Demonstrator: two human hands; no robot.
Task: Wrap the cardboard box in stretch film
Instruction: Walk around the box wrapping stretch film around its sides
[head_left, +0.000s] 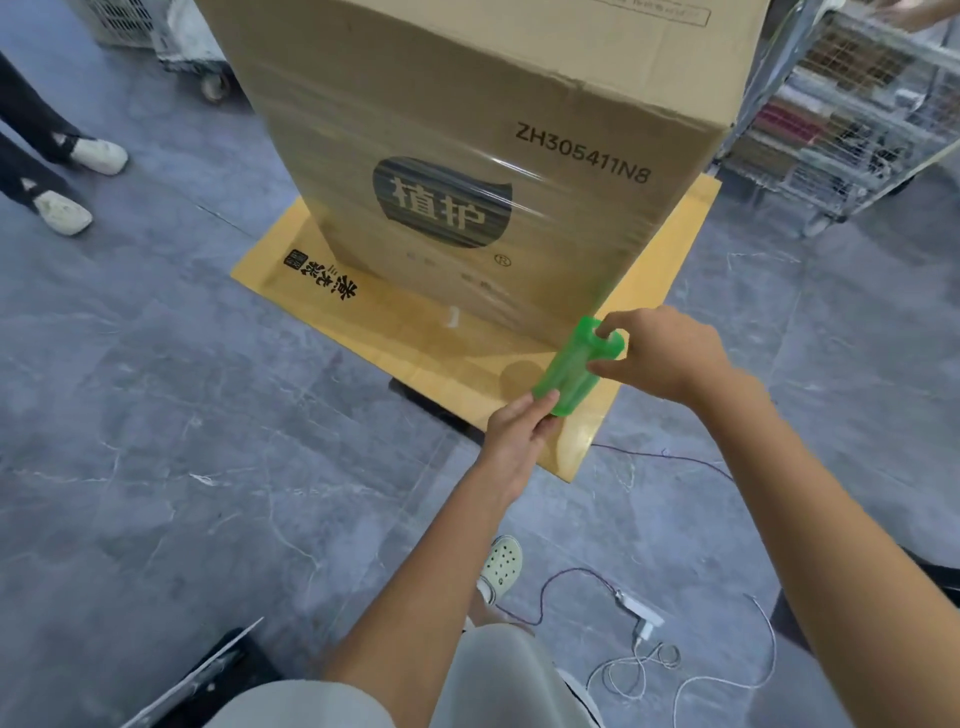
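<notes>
A tall cardboard box (467, 130) stands on a flat yellow cardboard sheet (395, 332). Clear stretch film (519, 171) covers its lower and middle faces in shiny bands. In front of the box's near right corner I hold a green stretch film roll (569, 369), tilted. My left hand (519, 431) grips its lower end. My right hand (665, 353) grips the upper end, fingers curled round the green handle. A sheet of film runs from the roll up to the box corner.
Wire cage trolleys (852, 119) stand at the right, another wheeled cart (202, 57) at the back left. A bystander's legs and white shoes (83, 176) are at the left. Cables and a charger (639, 618) lie on the grey floor near my feet.
</notes>
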